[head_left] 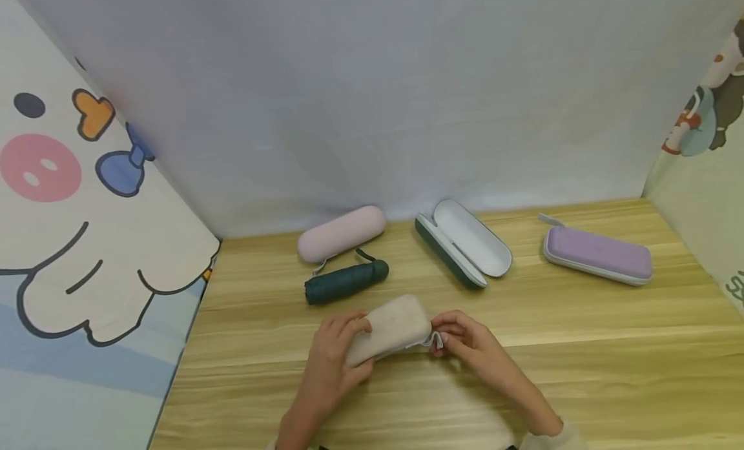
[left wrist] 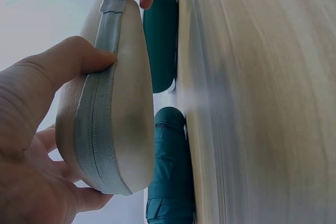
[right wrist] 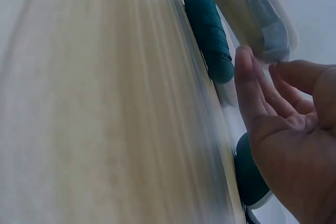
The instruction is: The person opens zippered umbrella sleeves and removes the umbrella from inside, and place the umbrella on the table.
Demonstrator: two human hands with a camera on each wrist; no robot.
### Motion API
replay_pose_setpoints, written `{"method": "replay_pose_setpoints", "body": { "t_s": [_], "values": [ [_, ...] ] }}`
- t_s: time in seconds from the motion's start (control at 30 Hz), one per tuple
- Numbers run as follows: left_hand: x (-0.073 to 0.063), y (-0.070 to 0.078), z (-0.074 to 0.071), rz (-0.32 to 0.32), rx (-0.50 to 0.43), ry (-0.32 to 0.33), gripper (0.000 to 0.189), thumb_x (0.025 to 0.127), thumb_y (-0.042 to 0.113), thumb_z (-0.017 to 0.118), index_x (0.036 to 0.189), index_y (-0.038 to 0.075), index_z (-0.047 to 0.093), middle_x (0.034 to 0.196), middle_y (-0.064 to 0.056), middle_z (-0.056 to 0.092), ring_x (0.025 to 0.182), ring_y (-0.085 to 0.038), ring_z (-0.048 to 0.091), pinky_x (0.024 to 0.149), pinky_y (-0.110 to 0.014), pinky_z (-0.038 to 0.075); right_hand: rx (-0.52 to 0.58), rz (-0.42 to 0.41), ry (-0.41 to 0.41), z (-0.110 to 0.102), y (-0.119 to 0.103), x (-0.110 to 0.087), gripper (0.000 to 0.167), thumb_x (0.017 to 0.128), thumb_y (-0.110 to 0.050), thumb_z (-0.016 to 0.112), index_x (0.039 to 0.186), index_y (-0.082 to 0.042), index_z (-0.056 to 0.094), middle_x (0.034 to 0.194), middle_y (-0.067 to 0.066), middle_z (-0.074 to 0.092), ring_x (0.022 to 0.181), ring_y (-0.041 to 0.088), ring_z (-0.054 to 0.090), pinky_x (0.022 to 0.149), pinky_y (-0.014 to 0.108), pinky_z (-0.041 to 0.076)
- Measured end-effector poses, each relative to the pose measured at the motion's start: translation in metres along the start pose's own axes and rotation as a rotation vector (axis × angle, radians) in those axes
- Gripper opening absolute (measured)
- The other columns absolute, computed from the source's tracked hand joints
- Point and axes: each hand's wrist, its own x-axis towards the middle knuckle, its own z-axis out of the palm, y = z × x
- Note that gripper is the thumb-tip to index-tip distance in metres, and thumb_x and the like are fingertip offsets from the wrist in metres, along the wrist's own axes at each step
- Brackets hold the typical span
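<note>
A beige zip case with a grey zipper band is tilted above the table. My left hand grips its left end, the thumb pressing on the zipper band and the fingers behind. A grey fabric tab is at the case's other end. My right hand is at that end, its fingertips close to or touching the tab. In the right wrist view the thumb and forefinger stand apart. Beyond the case lies a folded dark green umbrella with a wrist strap.
On the wood-grain table, a pink rounded case lies behind the umbrella. A dark green case lies unfolded, its white inside showing. Farther right is a purple zip case. A pale cloth wall rises along the back edge.
</note>
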Motion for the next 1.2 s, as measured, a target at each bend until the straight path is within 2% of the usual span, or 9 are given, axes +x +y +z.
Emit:
{"method": "replay_pose_setpoints", "body": {
  "t_s": [0.13,0.37,0.57,0.7,0.83,1.07,1.2],
  "values": [
    [0.001,0.002,-0.001,-0.02,-0.004,-0.013,0.057,0.062,0.007,0.094,0.11,0.017,0.065,0.128,-0.006,0.07,0.115,-0.028,0.063,0.094,-0.048,0.053,0.065,0.0,-0.055,-0.005,0.001,-0.002,0.029,0.107,0.003,0.047,0.131,0.02,0.047,0.115,0.002,0.072,0.101,0.011,0.074,0.086,0.028,0.062],
    [0.004,0.004,-0.001,-0.02,-0.008,-0.021,0.055,0.064,0.008,0.094,0.109,0.017,0.065,0.128,-0.006,0.07,0.114,-0.028,0.063,0.093,-0.047,0.054,0.101,0.043,-0.106,-0.011,0.002,-0.005,0.035,0.107,0.002,0.048,0.136,0.021,0.041,0.125,-0.007,0.07,0.109,0.007,0.072,0.091,0.024,0.059],
    [0.005,0.003,0.002,-0.011,-0.015,-0.018,0.055,0.063,0.009,0.094,0.109,0.017,0.064,0.127,-0.006,0.07,0.115,-0.028,0.064,0.094,-0.048,0.054,0.099,0.073,-0.088,-0.01,0.002,-0.006,0.038,0.104,0.003,0.055,0.134,0.021,0.041,0.121,-0.005,0.071,0.112,0.004,0.07,0.09,0.022,0.058],
    [0.007,0.005,0.003,-0.015,-0.023,-0.022,0.056,0.062,0.008,0.095,0.108,0.017,0.064,0.127,-0.005,0.07,0.116,-0.027,0.064,0.094,-0.047,0.054,0.088,0.097,-0.041,-0.006,0.002,-0.005,0.036,0.101,0.004,0.058,0.129,0.02,0.041,0.113,-0.004,0.07,0.104,0.005,0.071,0.085,0.023,0.06],
    [0.007,0.006,0.005,-0.011,-0.018,-0.024,0.056,0.061,0.008,0.095,0.108,0.017,0.065,0.125,-0.005,0.07,0.114,-0.027,0.064,0.094,-0.046,0.054,0.014,0.114,0.045,0.0,0.0,-0.003,0.033,0.099,0.005,0.062,0.123,0.018,0.044,0.106,-0.002,0.07,0.096,0.004,0.07,0.082,0.021,0.059],
    [0.008,0.004,0.007,-0.018,-0.007,-0.048,0.056,0.06,0.009,0.094,0.107,0.017,0.064,0.124,-0.005,0.071,0.113,-0.027,0.064,0.094,-0.046,0.053,-0.194,0.183,0.168,0.011,-0.008,-0.001,0.029,0.094,0.004,0.07,0.117,0.009,0.054,0.102,0.017,0.071,0.09,0.003,0.067,0.082,0.019,0.057],
    [0.009,0.002,0.008,-0.019,-0.002,-0.073,0.055,0.06,0.009,0.093,0.105,0.018,0.064,0.124,-0.005,0.07,0.112,-0.029,0.065,0.094,-0.048,0.054,-0.293,0.211,0.193,0.014,-0.011,-0.002,0.022,0.093,0.0,0.074,0.11,0.003,0.06,0.099,0.014,0.07,0.087,0.003,0.066,0.079,0.02,0.058]
  ]
}}
